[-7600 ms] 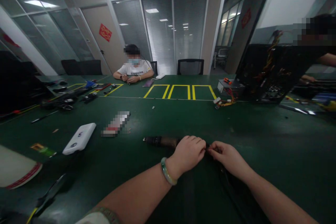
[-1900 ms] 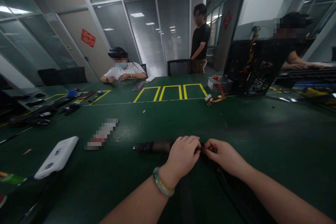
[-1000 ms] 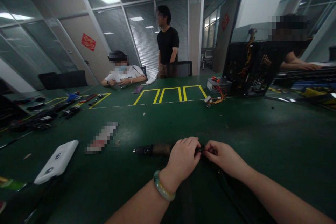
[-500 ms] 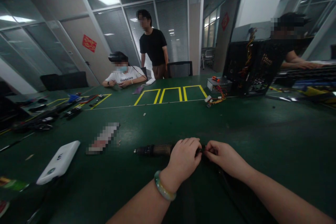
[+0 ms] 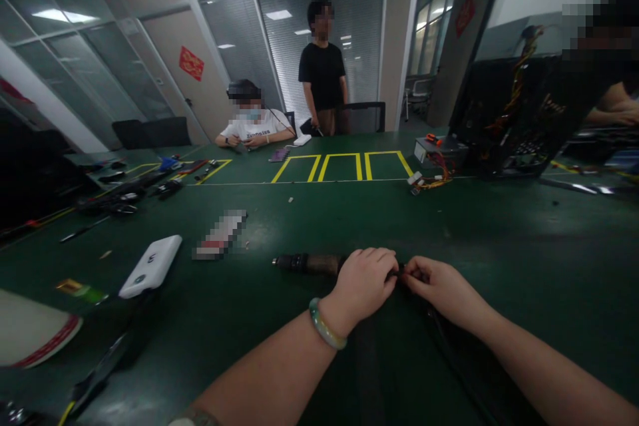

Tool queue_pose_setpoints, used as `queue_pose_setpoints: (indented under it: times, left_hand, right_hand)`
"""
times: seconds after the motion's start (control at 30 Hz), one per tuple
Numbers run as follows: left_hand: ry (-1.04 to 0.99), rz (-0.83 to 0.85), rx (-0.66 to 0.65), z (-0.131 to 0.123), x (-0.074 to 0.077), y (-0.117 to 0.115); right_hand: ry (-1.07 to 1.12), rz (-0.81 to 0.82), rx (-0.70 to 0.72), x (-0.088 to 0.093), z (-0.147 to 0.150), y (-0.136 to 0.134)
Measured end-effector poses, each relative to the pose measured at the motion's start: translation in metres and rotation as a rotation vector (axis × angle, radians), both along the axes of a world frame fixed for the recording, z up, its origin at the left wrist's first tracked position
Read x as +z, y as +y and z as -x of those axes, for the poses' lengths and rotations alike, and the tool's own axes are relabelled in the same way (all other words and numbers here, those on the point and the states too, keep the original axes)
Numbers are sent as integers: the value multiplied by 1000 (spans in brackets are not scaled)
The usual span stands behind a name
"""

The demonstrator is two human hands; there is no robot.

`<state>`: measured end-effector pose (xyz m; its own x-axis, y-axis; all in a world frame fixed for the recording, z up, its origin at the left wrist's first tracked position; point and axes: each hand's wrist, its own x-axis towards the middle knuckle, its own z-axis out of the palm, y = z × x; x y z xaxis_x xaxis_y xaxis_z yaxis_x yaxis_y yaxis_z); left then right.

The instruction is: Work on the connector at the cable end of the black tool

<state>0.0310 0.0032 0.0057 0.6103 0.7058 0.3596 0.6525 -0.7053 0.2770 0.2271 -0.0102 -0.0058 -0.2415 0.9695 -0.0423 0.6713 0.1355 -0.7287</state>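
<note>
A dark electric screwdriver [image 5: 319, 263] lies along the green table, its bit end pointing left. My left hand [image 5: 367, 279] wraps over its rear part, which the palm and fingers hide. Close beside it, my right hand [image 5: 434, 283] pinches the dark cable [image 5: 446, 343] where it meets the tool's rear end. The exact joint between cable and tool is mostly covered by my fingers. From my right hand the cable runs down toward the table's near edge.
Left of my hands lie a white power bank [image 5: 151, 266] and a blurred-out phone-like slab [image 5: 220, 234]. A paper cup [image 5: 34, 329] stands at the near left. Farther off are a power supply [image 5: 439, 150], a black computer case [image 5: 509, 113] and seated people.
The view has swung left and down a little, bringing the paper cup into sight. Both hands keep the same hold. The standing person's head has turned.
</note>
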Motion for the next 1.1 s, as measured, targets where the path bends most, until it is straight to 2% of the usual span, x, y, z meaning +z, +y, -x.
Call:
queue_pose_setpoints:
  times: [0.27,0.53,0.8,1.1]
  left_hand:
    - [43,-3,42,1,1,-2]
    - [7,-19,-28,2,-2,4]
    - [25,30,38,1,0,1]
    - [21,19,-4,1,-1,3]
  right_hand:
    - [-28,27,1,-1,0,2]
    - [-17,28,-2,-1,0,2]
    - [2,44,-8,0,0,1]
    - [-7,49,0,-2,-2,2]
